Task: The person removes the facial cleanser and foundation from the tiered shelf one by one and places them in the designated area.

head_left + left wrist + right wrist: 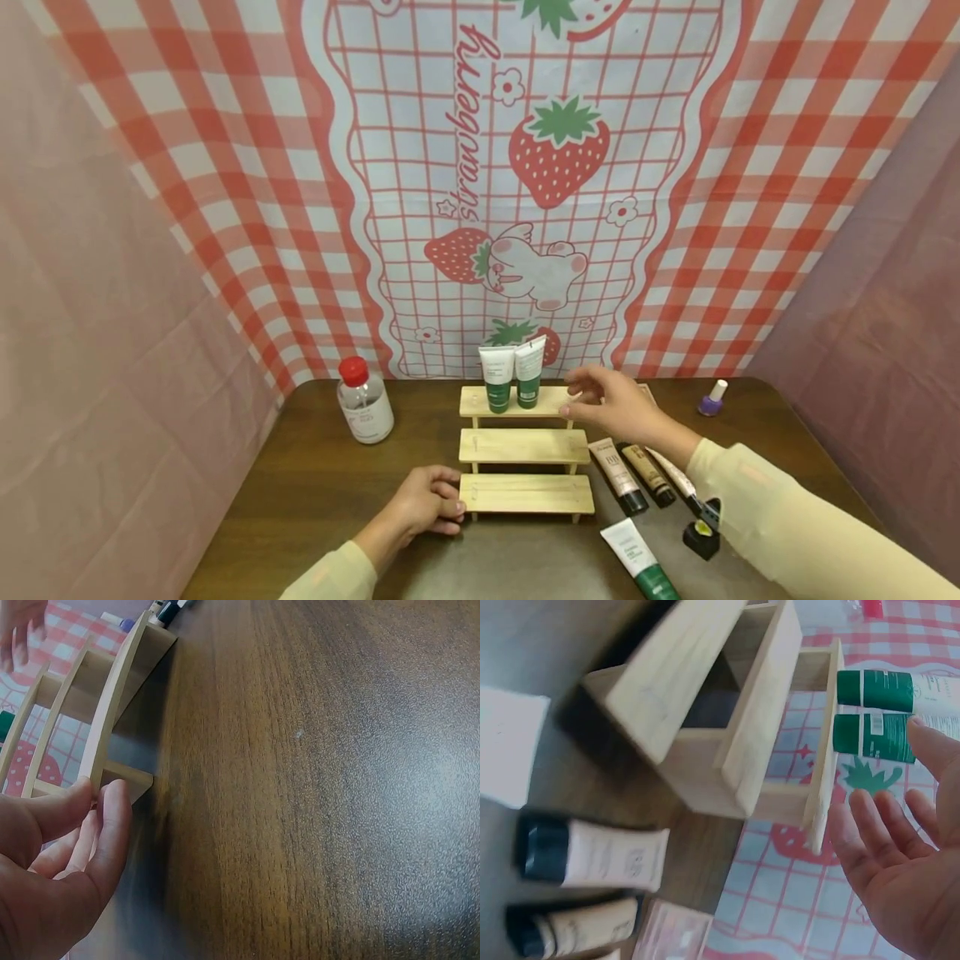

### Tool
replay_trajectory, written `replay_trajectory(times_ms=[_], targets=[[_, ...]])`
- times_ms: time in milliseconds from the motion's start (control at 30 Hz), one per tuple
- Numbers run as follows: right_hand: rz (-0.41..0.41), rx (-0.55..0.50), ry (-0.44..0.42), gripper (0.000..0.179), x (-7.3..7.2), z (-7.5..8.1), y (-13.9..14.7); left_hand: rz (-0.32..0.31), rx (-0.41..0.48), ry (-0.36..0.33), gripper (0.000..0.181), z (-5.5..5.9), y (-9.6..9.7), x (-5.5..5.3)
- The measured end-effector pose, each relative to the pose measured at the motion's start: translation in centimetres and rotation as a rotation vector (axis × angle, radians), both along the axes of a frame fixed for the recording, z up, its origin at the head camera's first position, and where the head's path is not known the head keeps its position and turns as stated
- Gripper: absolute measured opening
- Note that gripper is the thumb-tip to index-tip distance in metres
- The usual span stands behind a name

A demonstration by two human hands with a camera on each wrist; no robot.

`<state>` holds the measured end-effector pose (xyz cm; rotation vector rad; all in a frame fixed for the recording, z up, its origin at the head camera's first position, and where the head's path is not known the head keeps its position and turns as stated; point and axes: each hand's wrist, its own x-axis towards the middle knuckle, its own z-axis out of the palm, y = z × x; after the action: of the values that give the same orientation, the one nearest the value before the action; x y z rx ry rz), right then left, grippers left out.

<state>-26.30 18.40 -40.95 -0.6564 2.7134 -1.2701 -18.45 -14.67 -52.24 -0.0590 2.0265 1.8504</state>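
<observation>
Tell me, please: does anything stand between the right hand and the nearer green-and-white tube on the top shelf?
Nothing visible does. In the head view, the right hand is by the right end of the top shelf, and only bare shelf shows between it and the tube.

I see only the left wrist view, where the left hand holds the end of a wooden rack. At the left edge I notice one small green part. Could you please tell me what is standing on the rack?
Observer: Two green-and-white tubes stand side by side on the top shelf.
Operator: Thank you. In which direction are their caps, please?
Observer: Downward; both stand on their green caps.
Operator: I understand. Is there also something on the table, to the left of the wooden rack?
Observer: Yes, a clear bottle with a red cap stands there.
</observation>
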Motion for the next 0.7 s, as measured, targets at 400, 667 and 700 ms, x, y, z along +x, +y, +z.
replay_trajectory(times_ms=[400, 667, 700], targets=[[-0.077, -0.155, -0.051, 0.064, -2.1, -0.7, -4.1, -0.004, 0.001, -0.002, 0.056, 0.0, 0.1, -0.1], [-0.094, -0.183, -0.058, 0.046, -2.6, -1.0, -4.6, -0.002, 0.005, -0.008, 0.054, 0.1, 0.2, 0.0], [-0.091, -0.182, -0.051, 0.045, -2.7, -1.0, -4.6, -0.002, 0.006, -0.008, 0.053, 0.1, 0.2, 0.0]])
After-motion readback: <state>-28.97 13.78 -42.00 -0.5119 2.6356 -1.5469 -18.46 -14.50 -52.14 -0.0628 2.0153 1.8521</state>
